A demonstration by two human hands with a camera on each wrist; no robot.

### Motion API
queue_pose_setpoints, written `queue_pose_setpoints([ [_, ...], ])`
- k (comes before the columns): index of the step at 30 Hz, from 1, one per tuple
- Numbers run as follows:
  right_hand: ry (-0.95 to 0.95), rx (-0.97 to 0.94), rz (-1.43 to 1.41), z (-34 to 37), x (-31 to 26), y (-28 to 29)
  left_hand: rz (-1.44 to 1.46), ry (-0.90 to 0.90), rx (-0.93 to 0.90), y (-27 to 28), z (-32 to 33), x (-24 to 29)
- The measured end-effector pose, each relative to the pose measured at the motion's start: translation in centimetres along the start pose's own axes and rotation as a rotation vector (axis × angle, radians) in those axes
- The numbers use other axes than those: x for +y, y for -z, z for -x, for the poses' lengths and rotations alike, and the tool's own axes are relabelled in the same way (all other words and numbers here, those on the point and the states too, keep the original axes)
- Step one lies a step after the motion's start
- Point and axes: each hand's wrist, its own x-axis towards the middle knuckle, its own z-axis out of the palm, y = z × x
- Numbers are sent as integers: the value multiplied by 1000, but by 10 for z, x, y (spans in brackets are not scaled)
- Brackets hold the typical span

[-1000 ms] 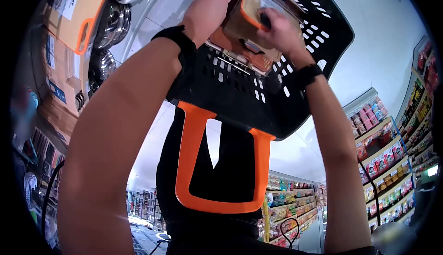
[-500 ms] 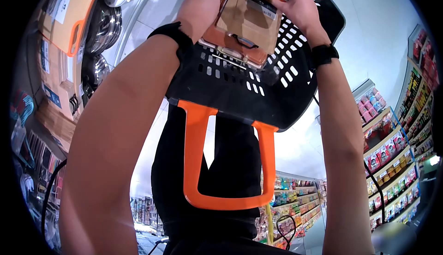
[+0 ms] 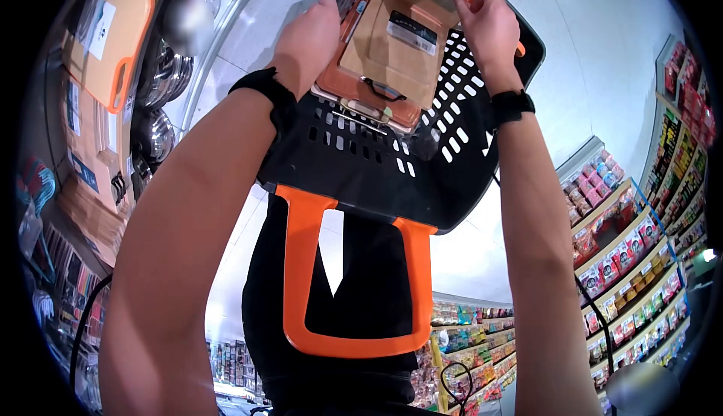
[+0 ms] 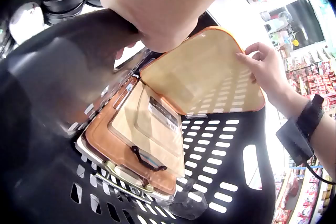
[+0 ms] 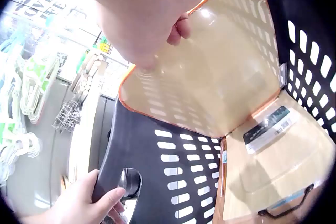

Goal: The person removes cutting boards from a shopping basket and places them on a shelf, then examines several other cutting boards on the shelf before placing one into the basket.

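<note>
Two hands share the work: the right hand [image 3: 489,32] pinches an orange-edged board [image 4: 205,77] near its upper right corner, thumb on one face and fingers behind, which appears to keep it tilted up on edge inside the black basket [image 3: 376,182]; the left hand [image 5: 86,203] has its fingers curled round the basket's left rim beside the grip slot, probably to steady it. Below the raised board's lower edge, a tan board [image 3: 395,73] lies on a larger reddish-brown board [image 4: 102,134], perhaps stacked so because their broad faces nest well. The raised board looks smooth, thin and slightly glossy, with rounded corners; the tan one seems woodlike, bearing a black-and-white label [image 4: 163,112] and a dark curved handle [image 4: 148,160] at its near edge. Clear plastic [image 4: 189,205] sits just right of the stack's near end. The basket looks like moulded plastic, pierced with rounded slots, its orange handle [image 3: 361,347] on the near side. Farther out, shiny metal bowls [image 3: 162,77] are at left, packet-filled shelves [image 3: 633,273] at right.
</note>
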Motion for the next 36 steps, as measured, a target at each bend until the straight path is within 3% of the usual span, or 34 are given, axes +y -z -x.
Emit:
queue_pose_setpoints([
  [5, -221, 57, -157, 34, 8, -12, 11, 6, 24, -5, -1, -1],
  [7, -225, 211, -328, 51, 1, -20, 23, 7, 29, -4, -3, -3],
  [8, -381, 134, -433, 59, -10, -14, 24, 13, 20, -3, -3, -2],
  [11, -641, 313, -846, 99, 8, -52, 26, 24, -2, -1, 0, 0],
  [15, -1260, 43, -2043, 119, -9, -20, 33, 18, -4, 2, 0, 0],
  [19, -1220, 69, -2120, 136, 2, -47, 20, 24, -6, 2, 0, 0],
  [21, -1515, 181, -2106, 156, 1, -78, 20, 38, -23, 3, -1, 1],
  [23, -1575, 189, -2169, 168, -1, -102, 7, 37, -23, 3, -1, 4],
  [27, -1476, 226, -2111, 176, -2, -119, 34, 9, 40, 5, 3, 3],
  [29, -1442, 258, -2192, 174, 1, -119, 64, 132, -64, 13, 4, 10],
  [30, -1368, 172, -2222, 177, 5, -118, 37, 175, -82, 15, 3, 11],
  [36, -1417, 0, -2170, 163, 20, -126, -7, 131, 9, 11, 6, 5],
])
